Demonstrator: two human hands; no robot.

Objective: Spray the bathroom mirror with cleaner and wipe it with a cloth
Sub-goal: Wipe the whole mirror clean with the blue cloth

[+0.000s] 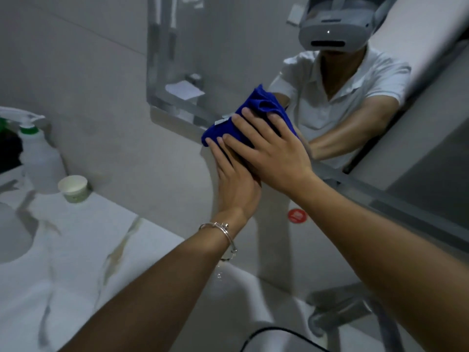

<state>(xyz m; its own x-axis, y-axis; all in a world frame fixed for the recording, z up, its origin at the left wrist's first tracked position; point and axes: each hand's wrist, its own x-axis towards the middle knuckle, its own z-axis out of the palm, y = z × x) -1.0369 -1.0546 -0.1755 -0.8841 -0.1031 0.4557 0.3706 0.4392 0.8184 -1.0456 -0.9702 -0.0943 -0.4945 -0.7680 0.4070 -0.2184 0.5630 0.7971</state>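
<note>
Your left hand [236, 181] and right hand [276, 153] press flat on the cloth [261, 100] against the mirror [241, 34]; bottle's [43, 161] parked, so probably mid-wipe.

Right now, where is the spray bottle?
Head view, far left: the spray bottle stands on the marble counter just behind the paper cup, well away from the blue cloth on the mirror.
</note>
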